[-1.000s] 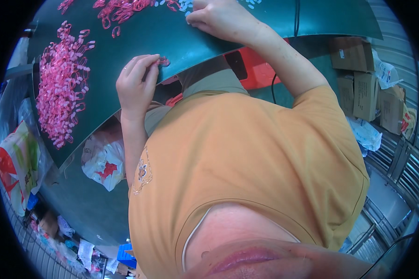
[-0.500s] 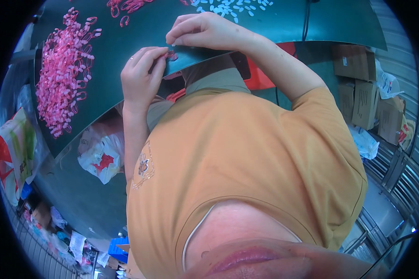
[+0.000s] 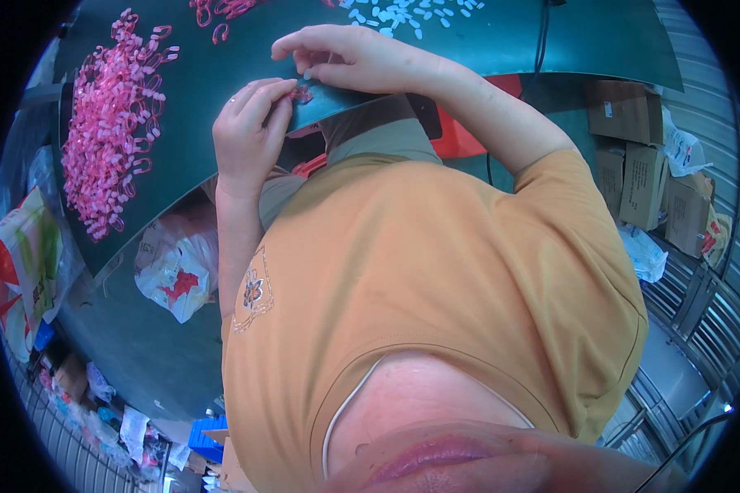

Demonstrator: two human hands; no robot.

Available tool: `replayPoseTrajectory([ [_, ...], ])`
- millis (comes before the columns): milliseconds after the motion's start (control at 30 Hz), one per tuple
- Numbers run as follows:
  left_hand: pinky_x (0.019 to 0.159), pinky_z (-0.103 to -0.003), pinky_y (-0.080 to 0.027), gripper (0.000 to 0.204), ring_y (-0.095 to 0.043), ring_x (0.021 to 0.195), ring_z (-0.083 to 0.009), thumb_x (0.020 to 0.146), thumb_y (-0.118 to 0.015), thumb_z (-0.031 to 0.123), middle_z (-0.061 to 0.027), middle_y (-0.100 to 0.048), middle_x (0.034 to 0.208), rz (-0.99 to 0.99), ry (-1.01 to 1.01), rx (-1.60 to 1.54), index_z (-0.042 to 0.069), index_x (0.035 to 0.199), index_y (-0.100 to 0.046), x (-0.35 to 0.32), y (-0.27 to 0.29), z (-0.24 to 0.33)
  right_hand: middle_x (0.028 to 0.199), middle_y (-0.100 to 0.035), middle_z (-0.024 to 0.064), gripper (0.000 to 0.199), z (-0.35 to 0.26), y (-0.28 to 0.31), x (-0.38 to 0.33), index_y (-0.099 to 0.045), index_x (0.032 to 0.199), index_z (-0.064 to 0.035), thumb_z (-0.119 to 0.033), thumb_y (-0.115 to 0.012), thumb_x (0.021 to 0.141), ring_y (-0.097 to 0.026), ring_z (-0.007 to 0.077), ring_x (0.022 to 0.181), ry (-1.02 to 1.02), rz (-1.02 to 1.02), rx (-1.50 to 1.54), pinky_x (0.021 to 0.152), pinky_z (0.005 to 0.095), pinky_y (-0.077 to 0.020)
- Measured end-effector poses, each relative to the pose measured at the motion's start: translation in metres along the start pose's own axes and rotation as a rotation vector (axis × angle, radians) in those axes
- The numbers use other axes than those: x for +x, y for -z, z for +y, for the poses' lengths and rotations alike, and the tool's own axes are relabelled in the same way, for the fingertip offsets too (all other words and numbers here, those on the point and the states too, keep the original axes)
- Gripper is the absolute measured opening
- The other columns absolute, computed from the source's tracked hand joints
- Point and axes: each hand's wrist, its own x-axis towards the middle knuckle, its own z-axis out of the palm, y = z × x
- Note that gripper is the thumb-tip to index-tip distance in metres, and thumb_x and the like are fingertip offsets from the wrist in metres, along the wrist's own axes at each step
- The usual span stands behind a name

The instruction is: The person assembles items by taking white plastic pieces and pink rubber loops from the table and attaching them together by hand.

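My left hand (image 3: 251,123) is at the table's near edge, thumb and index finger pinched on a small pink looped piece (image 3: 302,94) that pokes out past the fingertips. Just above and to the right is my right hand (image 3: 358,62), its index finger stretched out to the left. Its thumb and a curled finger come together around a tiny pale piece (image 3: 307,76), mostly hidden by the fingers. To the left on the dark green table (image 3: 214,107) lies a large heap of pink looped pieces (image 3: 111,135) with pale ends. Small white oval pieces (image 3: 411,12) are scattered at the far side.
More pink loops (image 3: 222,10) lie at the far edge of view. A black cable (image 3: 543,37) runs across the table at the right. Cardboard boxes (image 3: 625,115) are stacked on the right; a plastic bag (image 3: 177,271) hangs below the table's left edge.
My right hand has shifted slightly left, and its index finger has lifted and straightened away from the thumb. The left hand keeps its pinch on the pink looped piece, nearly unmoved.
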Motion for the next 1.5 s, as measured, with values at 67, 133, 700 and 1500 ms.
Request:
replayPoseTrajectory([
  [67,0.085,-0.036,-0.061,0.017,-0.078,0.097,-0.0271,0.095,-0.076,-0.003,-0.013,-0.08,0.108,0.005,-0.004,0.005,0.002,0.11,-0.079,0.0,-0.001,0.0,0.109,-0.069,0.0086,0.051,0.0,-0.006,0.001,-0.061,0.153,-0.0116,0.0,-0.062,0.103,-0.07,0.0224,0.105,0.081,0.016,-0.086,0.097,0.0361,-0.0576],
  [133,0.087,-0.037,-0.061,0.017,-0.079,0.099,-0.0274,0.094,-0.076,-0.002,-0.0132,-0.081,0.109,0.027,-0.018,0.033,0.002,0.11,-0.079,-0.001,-0.002,-0.002,0.109,-0.069,0.0098,0.052,0.002,-0.009,0.003,-0.06,0.153,-0.0116,0.001,-0.062,0.103,-0.07,0.024,0.104,0.096,0.018,-0.093,0.096,0.037,-0.0578],
  [700,0.086,-0.036,-0.062,0.017,-0.079,0.098,-0.0265,0.092,-0.078,-0.003,-0.011,-0.082,0.107,0.04,-0.051,0.085,0.004,0.108,-0.079,-0.003,-0.003,-0.004,0.102,-0.069,0.0103,0.053,0.015,-0.02,0.009,-0.061,0.153,-0.0136,0.003,-0.064,0.103,-0.07,0.0272,0.097,0.274,0.09,-0.15,0.09,0.0411,-0.059],
  [1500,0.085,-0.036,-0.062,0.017,-0.08,0.098,-0.0264,0.09,-0.078,-0.004,-0.0105,-0.082,0.106,0.047,-0.075,0.101,0.003,0.105,-0.078,-0.006,-0.003,-0.005,0.117,-0.075,0.0126,0.055,0.008,-0.015,0.017,-0.055,0.159,-0.0133,-0.007,-0.066,0.105,-0.072,0.0313,0.108,0.248,-0.039,-0.434,0.095,0.0434,-0.0588],
])
